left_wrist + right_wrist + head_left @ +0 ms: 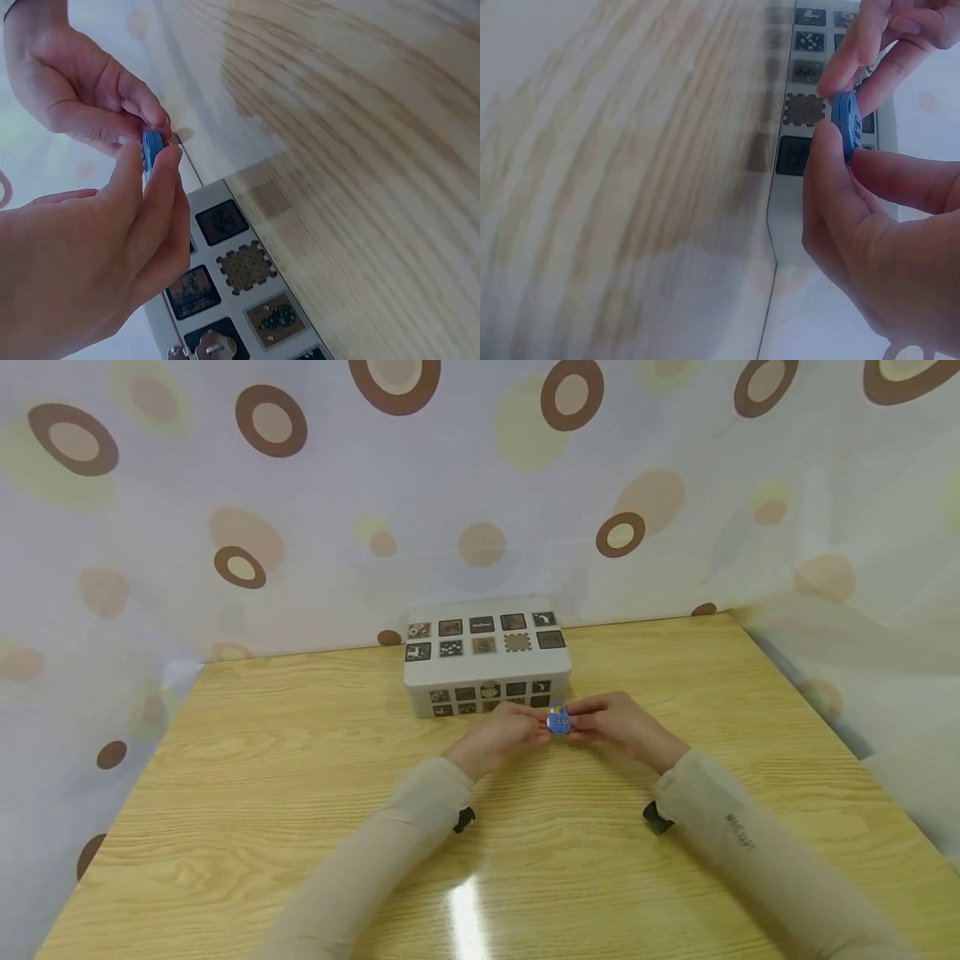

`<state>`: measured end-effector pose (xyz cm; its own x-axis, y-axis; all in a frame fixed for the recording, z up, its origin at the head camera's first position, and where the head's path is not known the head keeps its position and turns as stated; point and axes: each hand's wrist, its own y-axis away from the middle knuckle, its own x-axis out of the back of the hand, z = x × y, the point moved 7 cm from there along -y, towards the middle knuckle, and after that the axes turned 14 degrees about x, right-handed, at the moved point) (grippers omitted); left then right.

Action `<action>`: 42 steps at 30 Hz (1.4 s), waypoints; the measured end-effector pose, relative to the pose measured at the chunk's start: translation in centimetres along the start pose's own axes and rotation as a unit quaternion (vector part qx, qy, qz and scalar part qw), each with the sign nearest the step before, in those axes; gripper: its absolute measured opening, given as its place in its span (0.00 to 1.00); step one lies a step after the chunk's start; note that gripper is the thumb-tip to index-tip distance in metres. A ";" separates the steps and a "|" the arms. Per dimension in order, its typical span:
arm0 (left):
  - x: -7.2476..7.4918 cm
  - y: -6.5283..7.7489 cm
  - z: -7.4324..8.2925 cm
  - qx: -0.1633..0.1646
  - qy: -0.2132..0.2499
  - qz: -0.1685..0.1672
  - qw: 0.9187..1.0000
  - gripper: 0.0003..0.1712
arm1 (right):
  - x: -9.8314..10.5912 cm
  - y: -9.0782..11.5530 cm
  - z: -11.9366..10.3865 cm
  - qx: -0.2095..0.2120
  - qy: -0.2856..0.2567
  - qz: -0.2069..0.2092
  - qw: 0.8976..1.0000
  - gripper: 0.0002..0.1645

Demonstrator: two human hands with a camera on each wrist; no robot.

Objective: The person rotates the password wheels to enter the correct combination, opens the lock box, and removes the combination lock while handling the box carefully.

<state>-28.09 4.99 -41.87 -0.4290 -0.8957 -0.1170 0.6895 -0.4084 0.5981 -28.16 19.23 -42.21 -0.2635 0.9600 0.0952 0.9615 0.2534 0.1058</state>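
Note:
A small blue combination padlock (558, 721) is held up between both hands, its number dials facing the head camera and its shackle at the top. The left hand (506, 733) pinches its left side between thumb and fingers. From the other side the right hand (618, 727) pinches it as well. In the left wrist view the padlock (152, 148) shows edge-on between the fingertips of both hands. The right wrist view shows the padlock (847, 124) with the right hand's thumb and fingers (900, 176) at its lower end.
Just behind the hands stands a white box (487, 672) with dark square pictures and a round metal latch (490, 690) on its front. It rests on a wood-grain table (300, 777). A white curtain with brown and yellow circles (480, 468) hangs at the back and sides.

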 end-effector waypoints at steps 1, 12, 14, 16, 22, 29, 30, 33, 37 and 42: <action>-0.2 -0.2 0.1 0.000 0.001 0.000 1.000 0.21 | 0.3 0.0 0.0 -0.001 0.003 0.002 1.000 0.24; -2.4 -1.7 0.8 0.023 0.026 -0.002 0.999 0.20 | 3.2 0.4 0.3 -0.002 0.027 0.023 0.999 0.24; -2.7 -1.9 0.8 0.027 0.037 -0.009 0.999 0.19 | 3.5 0.5 0.3 -0.005 0.033 0.024 0.999 0.24; -3.0 -2.2 0.8 0.029 0.050 -0.013 0.998 0.17 | 3.9 0.5 0.4 -0.007 0.041 0.025 0.999 0.24; -3.8 -2.8 1.2 0.032 0.069 -0.002 0.997 0.16 | 4.9 0.4 0.3 -0.009 0.067 0.033 0.997 0.23; -4.5 -3.3 1.1 0.036 0.075 -0.014 0.996 0.16 | 5.4 0.4 0.6 -0.012 0.070 0.034 0.997 0.23; -4.5 -3.3 1.1 0.033 0.076 -0.015 0.996 0.16 | 5.4 0.4 0.6 -0.012 0.070 0.032 0.997 0.23; -4.7 -3.6 0.9 0.031 0.081 -0.015 0.996 0.13 | 5.5 0.4 0.6 -0.017 0.073 0.031 0.997 0.23; -4.9 -4.2 0.5 0.043 0.079 -0.007 0.996 0.12 | 5.8 0.5 1.0 -0.024 0.090 0.030 0.995 0.21; -5.1 -4.5 0.1 0.060 0.076 -0.014 0.995 0.17 | 6.0 0.8 1.2 -0.029 0.106 0.029 0.994 0.20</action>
<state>-29.01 11.39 -43.90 -0.3480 -0.9043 -0.2473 0.6002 -0.4176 0.6822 -28.91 25.38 -42.77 -0.2243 0.9247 0.3077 0.9711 0.1857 0.1498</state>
